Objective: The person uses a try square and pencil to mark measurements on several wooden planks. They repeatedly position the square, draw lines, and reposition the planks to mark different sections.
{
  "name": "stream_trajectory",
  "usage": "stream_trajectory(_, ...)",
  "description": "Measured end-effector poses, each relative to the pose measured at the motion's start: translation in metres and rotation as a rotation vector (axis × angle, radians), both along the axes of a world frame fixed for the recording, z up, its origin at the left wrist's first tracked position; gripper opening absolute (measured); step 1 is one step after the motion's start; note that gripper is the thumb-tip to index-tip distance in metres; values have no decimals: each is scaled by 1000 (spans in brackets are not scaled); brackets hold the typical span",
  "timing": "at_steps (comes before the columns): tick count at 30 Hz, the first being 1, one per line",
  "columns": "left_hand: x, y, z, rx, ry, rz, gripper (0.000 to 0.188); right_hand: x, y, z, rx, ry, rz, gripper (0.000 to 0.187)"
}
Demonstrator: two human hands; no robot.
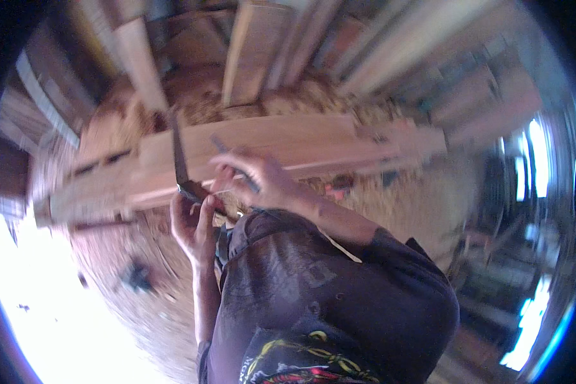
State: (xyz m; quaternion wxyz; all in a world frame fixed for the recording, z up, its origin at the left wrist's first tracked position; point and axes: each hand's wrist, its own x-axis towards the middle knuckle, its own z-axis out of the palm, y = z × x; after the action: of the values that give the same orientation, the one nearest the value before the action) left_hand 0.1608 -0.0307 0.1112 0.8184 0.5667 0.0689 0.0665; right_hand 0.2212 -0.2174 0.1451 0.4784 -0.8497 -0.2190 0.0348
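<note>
My left hand is closed round the stock of a try square, its thin dark blade pointing away from me over a long wooden board. To its right, my right hand holds a slim dark pencil between bent fingers. The pencil's far end sticks out past the fingers above the board, and its other end shows behind the knuckles. Both hands are near the board's close edge, in front of my body. Motion smears the picture, so whether the square touches the wood is unclear.
Several upright planks stand beyond the board. Wood shavings lie around their feet and over the ground. A dark, blurred object rests on the ground at lower left. Stacked timber is at the far right.
</note>
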Motion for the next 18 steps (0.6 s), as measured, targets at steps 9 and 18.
stream_trajectory(9, 34, -147, 22, 851, -534, -730, 59, -108, -104, -21, 457, 7, -804, 32)
stream_trajectory(18, 60, -275, 29, 1298, -839, -973, 99, -160, -211, -63, 1109, 274, -1154, 28)
